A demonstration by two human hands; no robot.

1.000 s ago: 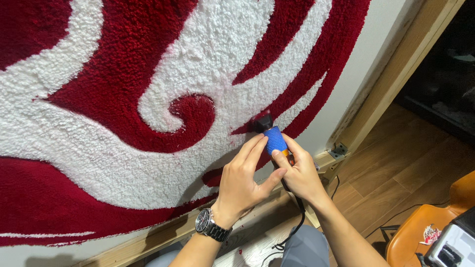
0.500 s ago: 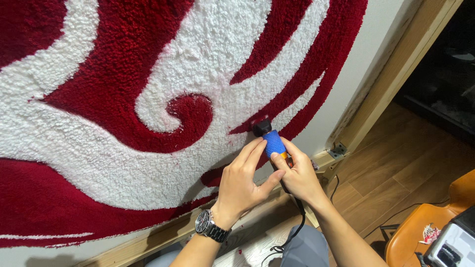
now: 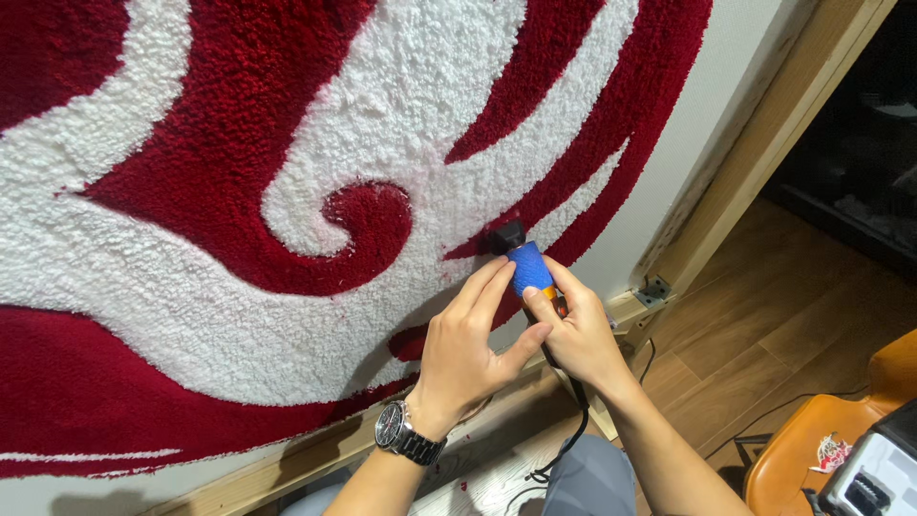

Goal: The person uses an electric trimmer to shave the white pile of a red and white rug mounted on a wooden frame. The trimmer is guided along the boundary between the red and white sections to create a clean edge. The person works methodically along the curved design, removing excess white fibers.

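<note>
A red and white tufted rug (image 3: pixel 287 191) is stretched on a wooden frame (image 3: pixel 755 143) in front of me. My right hand (image 3: pixel 578 330) grips a blue electric trimmer (image 3: pixel 525 266) with a black head, which presses against the pile where a white band meets a red one. My left hand (image 3: pixel 468 344), with a metal wristwatch (image 3: pixel 406 435) on the wrist, rests flat on the rug just left of the trimmer; its fingers touch the tool's blue body. A black cord (image 3: pixel 573 430) runs down from the trimmer.
A metal hinge (image 3: pixel 652 291) sits at the frame's lower corner. Wooden floor (image 3: pixel 783 315) lies to the right. An orange chair (image 3: pixel 841 440) stands at the bottom right, with a grey device (image 3: pixel 879 473) beside it. Dark shelving (image 3: pixel 860 143) is at the right edge.
The trimmer and both hands have stayed at almost the same spot on the rug, with only a slight shift in the view.
</note>
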